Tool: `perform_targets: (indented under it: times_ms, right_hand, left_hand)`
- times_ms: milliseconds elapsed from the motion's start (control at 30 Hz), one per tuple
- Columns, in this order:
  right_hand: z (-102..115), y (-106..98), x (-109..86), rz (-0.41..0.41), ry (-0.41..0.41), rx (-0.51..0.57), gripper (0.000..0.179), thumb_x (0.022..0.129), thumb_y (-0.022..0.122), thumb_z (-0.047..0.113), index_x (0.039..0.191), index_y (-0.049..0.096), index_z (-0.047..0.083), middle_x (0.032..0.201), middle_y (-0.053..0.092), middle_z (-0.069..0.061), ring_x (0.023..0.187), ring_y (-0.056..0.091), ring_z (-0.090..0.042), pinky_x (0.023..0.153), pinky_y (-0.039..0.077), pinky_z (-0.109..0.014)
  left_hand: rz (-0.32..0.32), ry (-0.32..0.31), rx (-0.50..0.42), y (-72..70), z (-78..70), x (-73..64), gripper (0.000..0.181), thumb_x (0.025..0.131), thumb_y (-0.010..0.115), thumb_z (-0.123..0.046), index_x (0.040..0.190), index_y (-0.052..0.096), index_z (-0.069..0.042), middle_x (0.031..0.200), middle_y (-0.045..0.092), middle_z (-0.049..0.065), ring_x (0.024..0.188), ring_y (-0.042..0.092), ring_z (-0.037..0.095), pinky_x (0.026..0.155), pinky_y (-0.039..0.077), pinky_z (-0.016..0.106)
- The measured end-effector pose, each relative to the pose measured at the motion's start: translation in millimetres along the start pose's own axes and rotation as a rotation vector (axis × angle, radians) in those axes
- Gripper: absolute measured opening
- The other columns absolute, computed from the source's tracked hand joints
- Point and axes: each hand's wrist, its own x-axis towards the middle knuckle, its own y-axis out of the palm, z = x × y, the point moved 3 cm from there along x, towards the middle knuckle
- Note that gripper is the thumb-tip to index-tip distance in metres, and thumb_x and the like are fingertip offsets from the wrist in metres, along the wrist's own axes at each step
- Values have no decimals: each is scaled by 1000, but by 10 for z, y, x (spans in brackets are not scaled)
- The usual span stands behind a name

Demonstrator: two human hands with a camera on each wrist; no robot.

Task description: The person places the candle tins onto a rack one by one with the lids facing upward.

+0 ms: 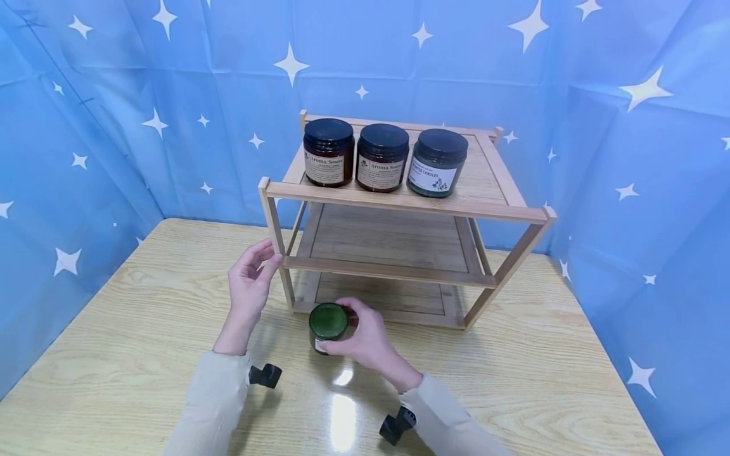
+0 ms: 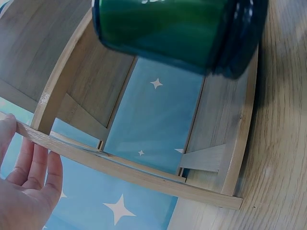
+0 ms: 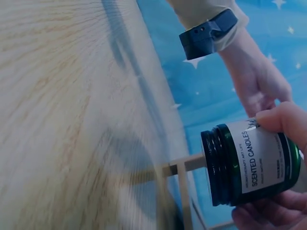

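Observation:
My right hand [image 1: 367, 339] grips a green glass candle jar [image 1: 328, 321] in front of the wooden shelf's lowest tier. The jar is upside down, its green base facing up and its dark lid toward the table. A white "Scented Candles" label [image 3: 259, 155] shows in the right wrist view, with the thumb over it. My left hand [image 1: 251, 278] holds the front left post of the wooden shelf [image 1: 399, 197], thumb on one side and fingers [image 2: 38, 165] on the other. Two brown jars [image 1: 329, 152] and a dark green jar [image 1: 438, 163] stand upright in a row on the top tier.
The three-tier shelf stands on a light wood-grain table [image 1: 142, 329]. Its right front post [image 1: 504, 275] leans outward in the head view. A blue curtain [image 1: 228, 101] with white stars hangs behind and on both sides. Dark cameras [image 1: 266, 375] are strapped to both wrists.

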Motion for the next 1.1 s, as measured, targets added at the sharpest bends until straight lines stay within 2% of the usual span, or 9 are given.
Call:
perform_targets:
  times_ms: [233, 700, 833, 1100]
  right_hand:
    - [7, -133, -46, -33, 21, 33, 61, 62, 89, 12, 114, 59, -2, 103, 63, -8, 92, 61, -23, 79, 54, -27]
    - [89, -454, -122, -72, 25, 8, 58, 63, 89, 11, 113, 61, 1, 103, 63, -6, 94, 60, -22, 80, 55, -34]
    - [99, -541, -151, -73, 16, 5, 57, 64, 88, 11, 113, 61, 2, 103, 63, -7, 94, 59, -23, 81, 54, -39]
    - [168, -741, -211, -93, -24, -15, 57, 64, 88, 12, 114, 61, 5, 103, 64, -4, 94, 60, -20, 79, 55, -35]
  left_hand:
    - [-1, -2, -14, 4, 4, 1, 25, 88, 56, 16, 112, 59, 13, 94, 68, -11, 93, 63, 7, 86, 51, 21]
    - [-5, -9, -10, -7, 12, 0, 26, 88, 57, 16, 112, 62, 10, 94, 68, -11, 93, 62, 7, 86, 51, 20]
    - [-5, -10, -3, -7, 12, -3, 25, 88, 57, 16, 112, 61, 11, 93, 68, -12, 93, 62, 7, 86, 51, 20]
    - [-3, -3, -7, -10, 13, -3, 26, 88, 57, 16, 112, 63, 8, 94, 67, -11, 94, 62, 7, 86, 51, 20]
